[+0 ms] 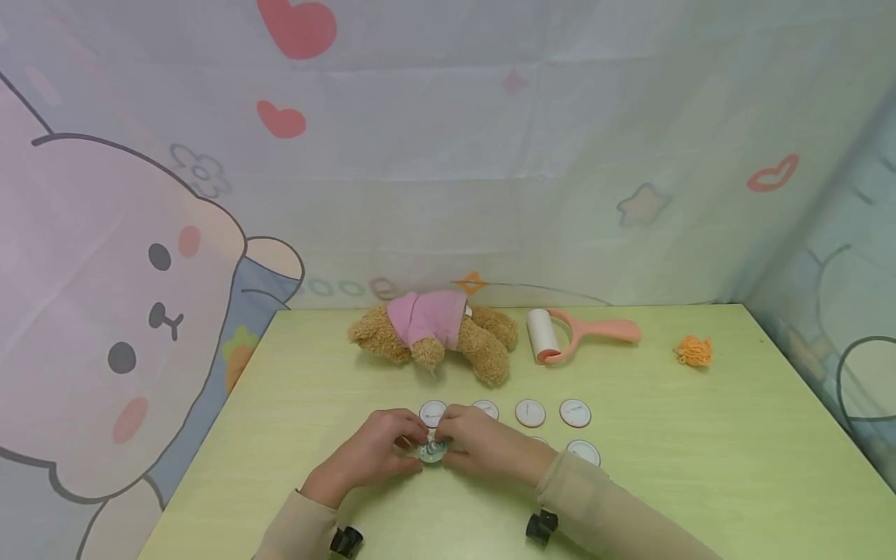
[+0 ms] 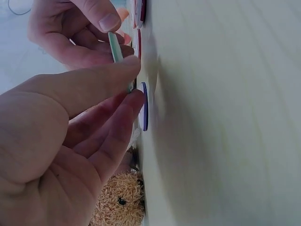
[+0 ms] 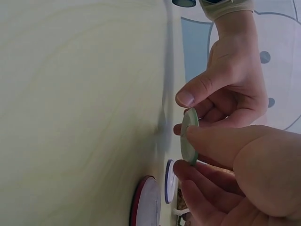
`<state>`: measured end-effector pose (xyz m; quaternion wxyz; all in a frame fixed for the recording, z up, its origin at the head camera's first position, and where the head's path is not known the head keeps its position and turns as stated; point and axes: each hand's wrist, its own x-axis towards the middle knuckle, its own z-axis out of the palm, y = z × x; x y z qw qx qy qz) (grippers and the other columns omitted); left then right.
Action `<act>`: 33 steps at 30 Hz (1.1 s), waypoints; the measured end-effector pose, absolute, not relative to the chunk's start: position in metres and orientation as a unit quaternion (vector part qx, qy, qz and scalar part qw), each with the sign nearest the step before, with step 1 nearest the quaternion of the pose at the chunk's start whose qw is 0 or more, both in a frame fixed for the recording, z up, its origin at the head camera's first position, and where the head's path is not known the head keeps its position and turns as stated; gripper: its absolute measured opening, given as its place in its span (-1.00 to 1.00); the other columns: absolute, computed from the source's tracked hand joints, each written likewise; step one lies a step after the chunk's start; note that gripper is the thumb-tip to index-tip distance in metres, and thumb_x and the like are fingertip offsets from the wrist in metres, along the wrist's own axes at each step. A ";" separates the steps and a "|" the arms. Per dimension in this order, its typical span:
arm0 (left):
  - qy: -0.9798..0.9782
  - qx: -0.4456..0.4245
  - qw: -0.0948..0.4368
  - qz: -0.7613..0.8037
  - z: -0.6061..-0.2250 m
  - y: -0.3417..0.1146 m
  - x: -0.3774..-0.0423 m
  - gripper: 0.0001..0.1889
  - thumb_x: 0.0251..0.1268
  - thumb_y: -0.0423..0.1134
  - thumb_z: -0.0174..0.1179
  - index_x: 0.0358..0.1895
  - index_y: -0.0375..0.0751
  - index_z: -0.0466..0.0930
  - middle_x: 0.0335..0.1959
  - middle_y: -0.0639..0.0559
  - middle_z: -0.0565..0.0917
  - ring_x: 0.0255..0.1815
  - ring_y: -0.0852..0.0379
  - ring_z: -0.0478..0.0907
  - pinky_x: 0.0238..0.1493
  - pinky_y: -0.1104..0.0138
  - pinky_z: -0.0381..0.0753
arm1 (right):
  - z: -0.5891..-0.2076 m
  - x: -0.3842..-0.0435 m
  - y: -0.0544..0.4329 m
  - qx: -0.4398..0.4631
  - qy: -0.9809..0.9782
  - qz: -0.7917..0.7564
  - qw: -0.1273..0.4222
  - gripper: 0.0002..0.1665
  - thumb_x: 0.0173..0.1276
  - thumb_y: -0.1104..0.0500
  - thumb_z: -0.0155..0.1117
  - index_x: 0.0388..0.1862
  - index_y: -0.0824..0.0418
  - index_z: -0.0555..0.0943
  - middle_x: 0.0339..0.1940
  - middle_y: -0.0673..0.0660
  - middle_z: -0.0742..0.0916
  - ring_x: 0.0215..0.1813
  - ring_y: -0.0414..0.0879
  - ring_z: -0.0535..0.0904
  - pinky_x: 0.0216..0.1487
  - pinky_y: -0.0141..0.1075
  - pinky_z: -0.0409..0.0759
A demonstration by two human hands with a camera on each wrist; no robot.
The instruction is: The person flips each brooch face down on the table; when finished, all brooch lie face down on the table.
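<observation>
A small green round pin badge [image 1: 432, 452] is between the two hands, just above the table near its middle. My left hand [image 1: 378, 449] pinches it from the left with thumb and fingers. From the other side my right hand [image 1: 486, 445] pinches it, its thumb lying over the face in the right wrist view. There the green badge [image 3: 189, 136] stands nearly on edge. Close behind the fingers lies a blue-rimmed badge [image 2: 145, 106], apart from the held one. Parts of the green badge are hidden by fingers.
Several white-backed pin badges [image 1: 530, 413] lie in rows, pin side up, some partly covered by the right hand. A teddy bear in pink [image 1: 428, 320], a lint roller [image 1: 595, 330] and an orange yarn bundle [image 1: 694, 351] lie toward the back, before a printed curtain [image 1: 448, 155].
</observation>
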<state>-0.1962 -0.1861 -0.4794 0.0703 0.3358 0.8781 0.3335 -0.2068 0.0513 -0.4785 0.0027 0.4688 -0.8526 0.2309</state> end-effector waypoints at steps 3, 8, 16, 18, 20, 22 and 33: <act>0.876 0.341 0.065 0.334 -0.479 -0.186 -0.196 -0.78 0.10 -0.52 0.52 -0.18 -0.25 0.79 -0.04 -0.07 0.77 -0.05 0.08 0.73 -0.09 0.40 0.75 | -0.478 -0.208 0.053 0.470 -0.849 0.241 0.000 -0.86 0.34 0.25 0.46 -0.12 0.18 0.77 -0.13 0.02 0.75 -0.05 -0.21 0.65 0.05 -0.39 0.63; 0.871 0.354 0.053 0.337 -0.479 -0.187 -0.197 -0.82 0.17 -0.56 0.45 -0.21 -0.26 0.77 -0.12 -0.05 0.79 -0.11 0.10 0.75 -0.12 0.41 0.75 | -0.478 -0.209 0.054 0.479 -0.838 0.263 0.005 -0.90 0.37 0.29 0.40 -0.17 0.18 0.77 -0.18 0.03 0.78 -0.09 -0.22 0.68 0.02 -0.39 0.64; 0.877 0.352 0.037 0.324 -0.479 -0.188 -0.197 -0.84 0.22 -0.54 0.43 -0.20 -0.24 0.78 -0.20 -0.03 0.79 -0.24 0.24 0.73 -0.16 0.39 0.75 | -0.478 -0.210 0.056 0.481 -0.836 0.264 0.021 -0.95 0.42 0.29 0.42 -0.22 0.15 0.75 -0.25 0.00 0.78 -0.15 -0.25 0.67 -0.01 -0.34 0.64; 0.881 0.347 0.037 0.320 -0.478 -0.188 -0.198 -0.85 0.24 -0.52 0.43 -0.19 -0.23 0.78 -0.20 -0.02 0.80 -0.24 0.27 0.72 -0.16 0.38 0.75 | -0.478 -0.210 0.056 0.481 -0.836 0.261 0.028 -0.95 0.41 0.29 0.43 -0.22 0.14 0.75 -0.26 -0.01 0.78 -0.16 -0.24 0.68 -0.02 -0.34 0.65; 0.883 0.344 0.037 0.318 -0.477 -0.188 -0.198 -0.85 0.25 -0.50 0.43 -0.18 -0.23 0.79 -0.19 -0.02 0.80 -0.24 0.28 0.72 -0.16 0.38 0.74 | -0.478 -0.210 0.057 0.482 -0.836 0.259 0.034 -0.95 0.41 0.29 0.43 -0.23 0.14 0.75 -0.27 -0.01 0.78 -0.16 -0.24 0.69 -0.03 -0.34 0.65; 0.884 0.342 0.037 0.316 -0.477 -0.188 -0.198 -0.86 0.27 -0.49 0.42 -0.17 -0.23 0.79 -0.19 -0.01 0.80 -0.24 0.28 0.72 -0.15 0.38 0.74 | -0.478 -0.210 0.057 0.484 -0.836 0.255 0.040 -0.95 0.41 0.28 0.43 -0.23 0.14 0.75 -0.26 -0.02 0.79 -0.16 -0.25 0.70 -0.02 -0.34 0.66; 0.879 0.344 0.032 0.330 -0.478 -0.188 -0.198 -0.85 0.32 -0.50 0.38 -0.14 -0.23 0.81 -0.19 -0.01 0.81 -0.23 0.26 0.73 -0.15 0.38 0.74 | -0.479 -0.211 0.057 0.475 -0.833 0.281 0.034 -0.90 0.38 0.37 0.40 -0.21 0.19 0.72 -0.32 -0.01 0.79 -0.25 -0.33 0.64 -0.18 -0.51 0.59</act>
